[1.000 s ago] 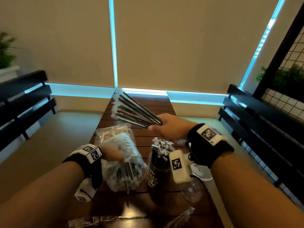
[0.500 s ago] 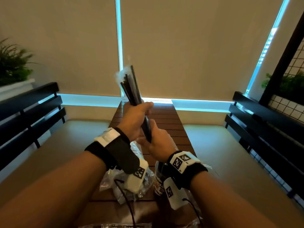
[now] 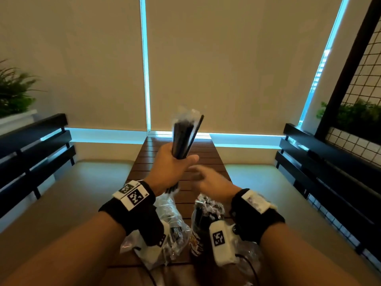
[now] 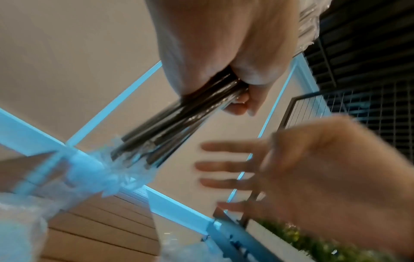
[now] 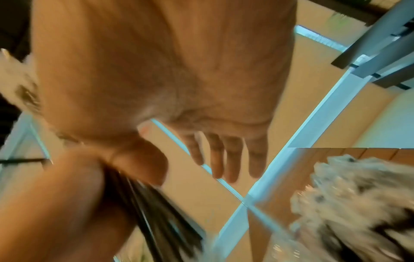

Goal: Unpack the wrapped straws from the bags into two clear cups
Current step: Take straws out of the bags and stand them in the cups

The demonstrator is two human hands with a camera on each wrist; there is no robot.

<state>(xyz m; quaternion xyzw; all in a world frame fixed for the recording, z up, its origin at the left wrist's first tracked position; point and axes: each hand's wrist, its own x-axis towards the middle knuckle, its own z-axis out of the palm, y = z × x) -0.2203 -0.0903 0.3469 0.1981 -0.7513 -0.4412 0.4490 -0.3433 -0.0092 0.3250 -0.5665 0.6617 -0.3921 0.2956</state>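
Observation:
My left hand (image 3: 175,162) grips a bundle of black wrapped straws (image 3: 184,137) upright above the wooden table (image 3: 204,153); the left wrist view shows the fingers curled round the bundle of straws (image 4: 179,115). My right hand (image 3: 208,178) hovers just right of it with its fingers (image 4: 226,166) spread and holds nothing. A clear cup (image 3: 203,226) packed with wrapped straws stands below my right wrist. A crumpled clear bag (image 3: 171,228) with more straws lies under my left wrist.
Black slatted benches (image 3: 35,153) (image 3: 321,162) run along both sides of the table. Beige blinds (image 3: 226,69) hang behind. Plants sit at far left (image 3: 14,93) and behind a wire grid at right (image 3: 358,118).
The straw bundle passed from my right hand to my left. The right hand let go, opened and dropped away to the right; the bundle now stands upright in the left hand alone.

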